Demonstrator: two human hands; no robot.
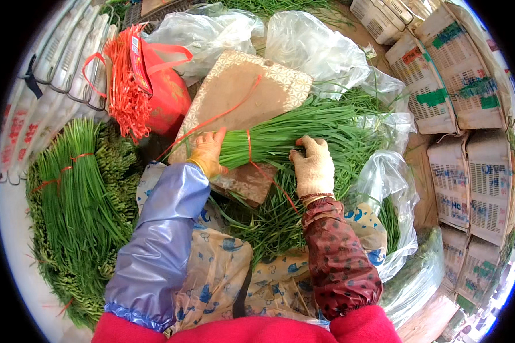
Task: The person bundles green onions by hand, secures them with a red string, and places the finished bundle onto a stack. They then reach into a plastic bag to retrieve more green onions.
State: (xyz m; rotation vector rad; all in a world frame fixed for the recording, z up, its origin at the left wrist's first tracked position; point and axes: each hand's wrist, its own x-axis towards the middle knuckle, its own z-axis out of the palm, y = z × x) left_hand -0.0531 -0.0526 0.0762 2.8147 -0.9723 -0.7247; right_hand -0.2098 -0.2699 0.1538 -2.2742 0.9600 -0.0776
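Note:
A bundle of garlic chives (280, 134) lies across a tilted brown board with patterned edges (226, 94), its cut ends to the left. A red tie (249, 146) circles its stems. My left hand (209, 153), in a yellowish glove, is closed around the stem ends. In a cream knitted glove, my right hand (315, 168) curls its fingers into the leaves further right; its fingertips are partly hidden. Another red tie (229, 114) trails over the board. Loose chives (274, 228) cover my lap beneath the bundle.
Tied chive bundles (80, 177) are piled at the left. A red bag (169, 97) with a bunch of red ties (126, 86) stands behind my left arm. Clear plastic bags (315, 51) lie at the back. Pale plastic crates (469, 177) line the right side; white crates (68, 51) stand far left.

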